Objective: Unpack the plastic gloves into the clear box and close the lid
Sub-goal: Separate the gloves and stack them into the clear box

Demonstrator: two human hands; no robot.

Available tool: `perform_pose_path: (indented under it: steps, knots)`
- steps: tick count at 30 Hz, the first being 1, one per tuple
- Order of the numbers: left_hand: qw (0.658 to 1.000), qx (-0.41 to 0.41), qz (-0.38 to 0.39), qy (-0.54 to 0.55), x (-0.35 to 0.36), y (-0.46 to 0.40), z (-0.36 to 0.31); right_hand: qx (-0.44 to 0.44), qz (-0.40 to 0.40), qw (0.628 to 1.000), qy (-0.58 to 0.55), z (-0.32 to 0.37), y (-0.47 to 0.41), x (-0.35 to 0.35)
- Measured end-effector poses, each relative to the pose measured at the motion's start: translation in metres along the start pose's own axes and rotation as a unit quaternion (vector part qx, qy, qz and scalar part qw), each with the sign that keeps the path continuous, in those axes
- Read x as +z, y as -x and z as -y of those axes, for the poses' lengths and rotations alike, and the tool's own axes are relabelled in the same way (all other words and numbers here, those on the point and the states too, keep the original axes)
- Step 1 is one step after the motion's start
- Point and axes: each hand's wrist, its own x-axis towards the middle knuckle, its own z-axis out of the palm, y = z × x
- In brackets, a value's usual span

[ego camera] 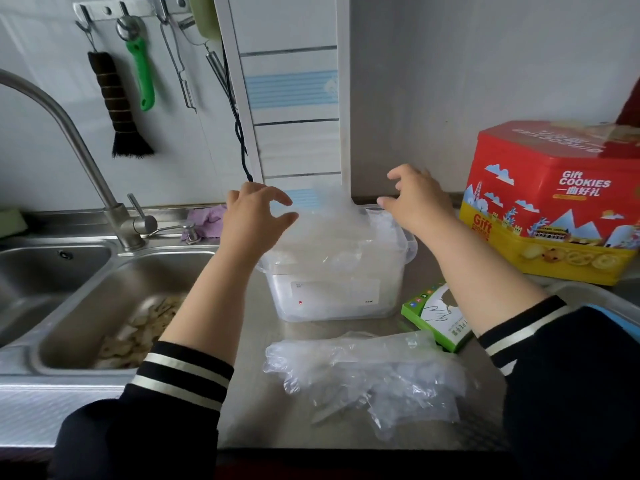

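I am looking down at a steel kitchen surface with both my arms stretched forward, dark sleeves with white stripes pushed up at the wrists. In the middle stands the clear box, its top open and heaped with a mound of thin, cloudy plastic gloves that rise above its rim. My left hand hovers at the left side of that mound, fingers spread apart and loosely curved, and I cannot tell whether the fingertips touch the plastic. My right hand hovers at the far right side of the mound, fingers also apart and bent, gripping nothing that I can make out. The box's lid cannot be told apart from the plastic around it. Nearer to me, on the surface in front of the box, lies a second loose pile of plastic gloves, crumpled and flat. Just right of it, partly under my right forearm, lies the green and white glove carton. Further right stands a red and yellow cookie tin. To my left is a steel sink with pale scraps in its basin and a curved tap above it. A brush and a green tool hang on the tiled wall.
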Motion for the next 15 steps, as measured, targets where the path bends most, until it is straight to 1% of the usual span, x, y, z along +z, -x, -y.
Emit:
perform_pose_path:
  steps: [1, 3, 5, 6, 7, 9, 11, 12, 13, 14, 15]
  knots:
    - [1.0, 0.012, -0.008, 0.008, -0.003, -0.001, 0.002, -0.001, -0.017, 0.999, -0.051, 0.001, 0.005, -0.007]
    - [0.997, 0.045, -0.054, 0.033, -0.009, 0.002, 0.0, -0.014, -0.041, 0.986, -0.158, 0.005, 0.023, -0.02]
    - [0.986, 0.074, -0.126, 0.085, -0.016, 0.017, -0.011, -0.047, -0.018, 0.969, -0.242, 0.009, 0.047, -0.031]
    - [0.976, 0.088, -0.157, 0.125, -0.02, 0.029, -0.021, -0.071, 0.016, 0.961, -0.267, 0.009, 0.061, -0.035]
    - [0.964, 0.104, -0.179, 0.167, -0.022, 0.044, -0.03, -0.093, 0.067, 0.953, -0.28, 0.009, 0.076, -0.038]
    - [0.946, 0.132, -0.19, 0.225, -0.02, 0.072, -0.044, -0.112, 0.208, 0.937, -0.257, 0.008, 0.102, -0.042]
    - [0.947, 0.138, -0.148, 0.251, -0.006, 0.101, -0.054, -0.112, 0.351, 0.92, -0.137, 0.001, 0.124, -0.037]
    - [0.949, 0.137, -0.114, 0.259, 0.004, 0.114, -0.056, -0.111, 0.396, 0.909, -0.069, -0.004, 0.131, -0.032]
    - [0.952, 0.13, -0.075, 0.266, 0.015, 0.124, -0.056, -0.11, 0.418, 0.902, -0.023, -0.008, 0.138, -0.025]
    - [0.954, 0.122, -0.031, 0.272, 0.026, 0.135, -0.054, -0.112, 0.413, 0.904, 0.002, -0.011, 0.143, -0.018]
    - [0.955, 0.117, 0.01, 0.273, 0.036, 0.143, -0.052, -0.11, 0.388, 0.915, 0.003, -0.014, 0.147, -0.011]
